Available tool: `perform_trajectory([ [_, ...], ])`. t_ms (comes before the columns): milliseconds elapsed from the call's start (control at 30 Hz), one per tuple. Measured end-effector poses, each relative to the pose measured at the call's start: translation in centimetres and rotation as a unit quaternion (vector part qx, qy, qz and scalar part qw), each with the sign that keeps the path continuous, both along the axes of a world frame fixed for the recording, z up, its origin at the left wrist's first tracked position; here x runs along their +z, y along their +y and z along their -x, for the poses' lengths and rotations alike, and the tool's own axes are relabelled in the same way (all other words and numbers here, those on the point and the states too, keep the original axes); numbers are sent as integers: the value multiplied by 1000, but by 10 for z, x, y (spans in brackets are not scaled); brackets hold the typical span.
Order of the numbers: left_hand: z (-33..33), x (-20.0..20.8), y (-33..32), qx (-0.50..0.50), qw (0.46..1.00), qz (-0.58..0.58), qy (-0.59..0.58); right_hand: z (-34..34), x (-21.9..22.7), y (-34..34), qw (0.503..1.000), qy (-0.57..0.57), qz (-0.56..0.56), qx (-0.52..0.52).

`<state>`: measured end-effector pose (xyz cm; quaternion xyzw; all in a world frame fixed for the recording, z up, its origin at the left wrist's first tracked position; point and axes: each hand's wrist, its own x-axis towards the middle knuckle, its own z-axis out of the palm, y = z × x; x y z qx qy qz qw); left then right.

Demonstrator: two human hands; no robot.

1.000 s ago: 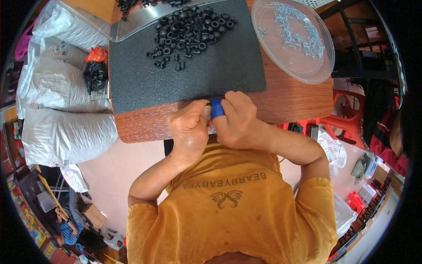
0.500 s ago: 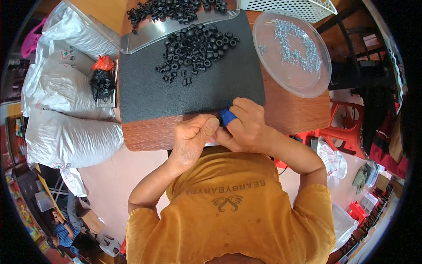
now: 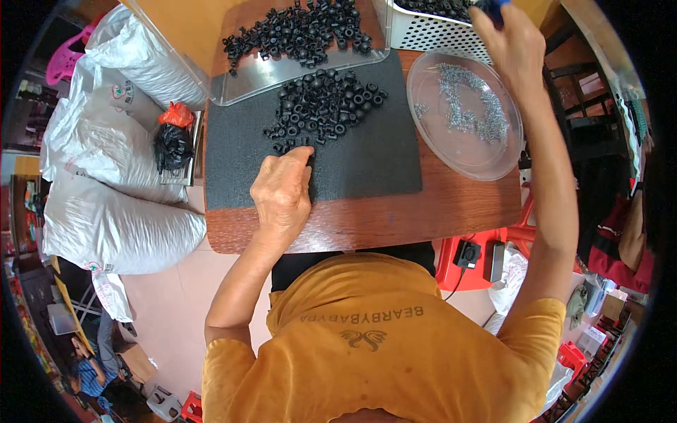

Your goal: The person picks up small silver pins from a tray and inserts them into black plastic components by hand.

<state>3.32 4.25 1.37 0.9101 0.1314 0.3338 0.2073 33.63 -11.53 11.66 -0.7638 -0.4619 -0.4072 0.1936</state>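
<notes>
Small black plastic parts [image 3: 321,102], round caps and ring-like pieces, lie heaped on a dark grey mat [image 3: 367,166]. My left hand [image 3: 281,190] rests on the mat at the heap's near edge, fingers pressed together beside the nearest pieces; what they pinch is hidden. My right hand [image 3: 515,46] is stretched far out to the upper right, over the rim of a white perforated basket [image 3: 444,32] that holds more black parts. A blue wrap [image 3: 499,3] shows on one of its fingers. Its fingertips reach the picture's top edge and are hard to make out.
A clear tray [image 3: 243,88] with more black parts stands behind the heap. Right of the mat, a round clear lid [image 3: 458,158] holds small silvery pieces. White sacks [image 3: 120,225] stand left of the wooden table [image 3: 338,229]. A red stool [image 3: 458,271] is at lower right.
My hands were together at the table's near edge and have parted. The left moved forward to the heap; the right swung up to the basket. The view shifted slightly.
</notes>
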Motion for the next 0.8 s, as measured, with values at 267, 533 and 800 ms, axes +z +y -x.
perform_trajectory([
  [267, -10, 6, 3, 0, 1000, 12, -22, 23, -14, 15, 997, 69, -16, 33],
  [533, -48, 0, 31, -27, 980, -193, 49, 85, -40, -14, 976, 132, 9, 170],
  [800, -51, 1, 30, -78, 967, -237, 56, 63, -66, -66, 930, 362, 31, 47],
])
